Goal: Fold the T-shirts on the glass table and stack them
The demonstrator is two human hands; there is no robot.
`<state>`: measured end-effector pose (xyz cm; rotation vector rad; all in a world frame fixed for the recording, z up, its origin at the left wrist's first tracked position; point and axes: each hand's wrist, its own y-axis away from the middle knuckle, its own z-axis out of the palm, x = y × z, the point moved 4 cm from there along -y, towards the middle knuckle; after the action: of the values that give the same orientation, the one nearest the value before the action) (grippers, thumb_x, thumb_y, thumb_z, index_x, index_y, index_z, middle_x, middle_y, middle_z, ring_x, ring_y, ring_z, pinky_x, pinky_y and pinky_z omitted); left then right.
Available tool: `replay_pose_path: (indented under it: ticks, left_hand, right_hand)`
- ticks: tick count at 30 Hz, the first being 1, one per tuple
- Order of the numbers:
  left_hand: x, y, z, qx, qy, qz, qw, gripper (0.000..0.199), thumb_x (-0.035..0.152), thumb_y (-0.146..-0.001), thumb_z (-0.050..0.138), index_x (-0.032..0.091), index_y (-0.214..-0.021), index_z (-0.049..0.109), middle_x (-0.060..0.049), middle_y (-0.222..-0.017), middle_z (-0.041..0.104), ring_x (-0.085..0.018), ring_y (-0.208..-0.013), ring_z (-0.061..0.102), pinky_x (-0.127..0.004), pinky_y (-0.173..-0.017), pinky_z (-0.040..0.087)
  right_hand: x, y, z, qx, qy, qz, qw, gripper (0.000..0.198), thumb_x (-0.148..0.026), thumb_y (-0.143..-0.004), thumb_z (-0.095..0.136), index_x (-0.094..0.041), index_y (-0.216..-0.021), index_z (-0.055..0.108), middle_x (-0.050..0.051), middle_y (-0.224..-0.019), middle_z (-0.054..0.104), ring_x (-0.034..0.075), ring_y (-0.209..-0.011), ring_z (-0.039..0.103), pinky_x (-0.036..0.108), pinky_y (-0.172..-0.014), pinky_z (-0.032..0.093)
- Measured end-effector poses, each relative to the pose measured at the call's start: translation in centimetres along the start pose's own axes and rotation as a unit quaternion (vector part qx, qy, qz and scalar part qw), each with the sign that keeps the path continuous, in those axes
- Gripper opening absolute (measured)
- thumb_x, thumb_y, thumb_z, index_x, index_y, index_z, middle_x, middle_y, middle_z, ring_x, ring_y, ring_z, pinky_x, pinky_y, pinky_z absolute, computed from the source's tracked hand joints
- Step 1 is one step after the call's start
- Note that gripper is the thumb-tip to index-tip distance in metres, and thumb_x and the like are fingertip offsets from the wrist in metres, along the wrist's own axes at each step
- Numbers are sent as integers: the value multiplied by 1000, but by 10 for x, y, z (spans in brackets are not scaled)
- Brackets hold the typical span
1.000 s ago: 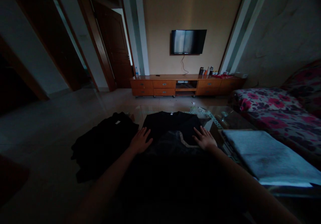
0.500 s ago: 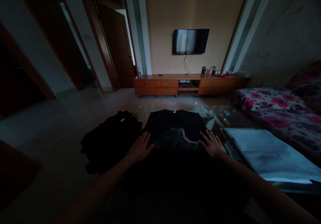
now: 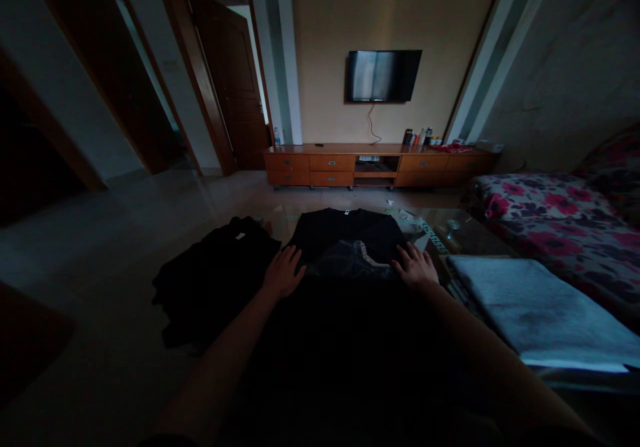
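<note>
A black T-shirt (image 3: pixel 330 228) with a small white neck label lies spread out in front of me on a glass-topped table (image 3: pixel 453 223). A dark patterned print and a pale curved strip show on the cloth between my hands. My left hand (image 3: pixel 285 271) rests flat on the left side of the cloth, fingers spread. On its right side lies my right hand (image 3: pixel 416 265), also flat with fingers apart. The lower part of the cloth is lost in the dark. Left of it is a second black garment (image 3: pixel 220 277) with a white label.
A folded light blue-grey cloth (image 3: pixel 540 307) lies at the right. Behind it stands a sofa with a flowered cover (image 3: pixel 555 200). Farther off are a low wooden cabinet (image 3: pixel 333 163) holding bottles and small items, and a wall television (image 3: pixel 384 75). A wooden door (image 3: pixel 227 73) stands ajar.
Both hands have slid slightly away from me over the cloth, the right one also a little to the left. The camera view has tilted slightly. Both hands remain flat.
</note>
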<state>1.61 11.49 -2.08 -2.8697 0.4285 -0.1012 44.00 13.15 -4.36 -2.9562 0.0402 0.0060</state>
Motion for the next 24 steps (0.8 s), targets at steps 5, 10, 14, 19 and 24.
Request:
replay_pose_path:
  ticks: [5,10,14,19,24]
  left_hand:
    - [22,24,-36,42,-49,20,998,38,36,-104,36,19,-127,61,-15,-123,64,-30,-121,53,-47,-106,36]
    - [24,58,-66,15,-50,-29,998,30,28,-98,46,21,-123,60,-13,-121,61,-28,-114,56,-40,-96,42]
    - [12,89,-83,-23,-19,-117,993,29,30,-93,53,18,-119,61,-13,-119,64,-27,-110,61,-36,-88,46]
    - [1,129,-92,-99,61,-216,969,29,34,-92,56,14,-111,63,-16,-115,69,-26,-102,69,-31,-82,49]
    - [-7,165,-90,-149,99,-249,952,25,33,-93,55,16,-105,67,-16,-114,74,-26,-103,71,-28,-77,49]
  right_hand:
    - [-17,29,-38,65,13,26,997,52,-43,-104,31,-15,-143,50,20,-139,54,33,-129,47,51,-112,28]
    - [-16,63,-66,18,-9,59,998,49,-45,-103,35,-17,-140,50,19,-135,53,33,-126,50,48,-102,39]
    - [5,96,-80,-67,-39,106,991,50,-45,-98,45,-15,-138,49,20,-139,49,35,-129,50,48,-99,43]
    - [38,146,-83,-100,-72,142,982,50,-38,-94,48,-12,-137,49,23,-137,53,36,-129,54,48,-100,45]
    - [66,182,-65,-111,-102,163,975,50,-38,-96,45,-7,-134,53,25,-130,61,33,-121,64,42,-96,50]
